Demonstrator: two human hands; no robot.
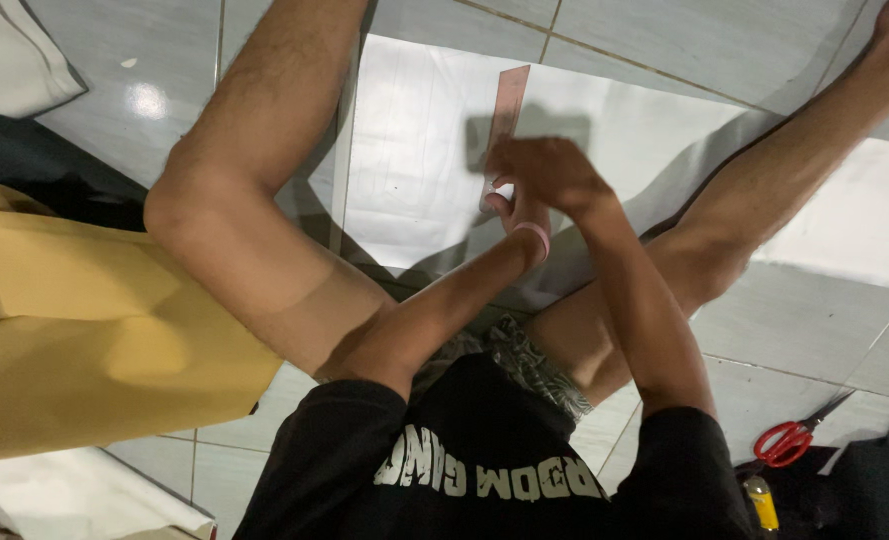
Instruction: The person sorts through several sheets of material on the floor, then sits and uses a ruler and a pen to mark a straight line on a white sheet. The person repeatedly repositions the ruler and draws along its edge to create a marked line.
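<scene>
Right hand (545, 172) lies flat over ruler (503, 125), pinning it to white sheet (415, 150); left hand (510, 205) beneath, grip unclear.

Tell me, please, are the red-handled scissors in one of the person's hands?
No, the scissors lie on the floor at the lower right, apart from both hands.

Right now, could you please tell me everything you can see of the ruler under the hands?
The ruler is a long, narrow, flat strip, pinkish and see-through, plastic by the look of it. It lies on a white sheet spread on the tiled floor, running away from the person with a slight tilt. Its far end is free; its near end is hidden under the right hand, which presses on it. The left hand is mostly hidden beneath, so its contact is unclear.
</scene>
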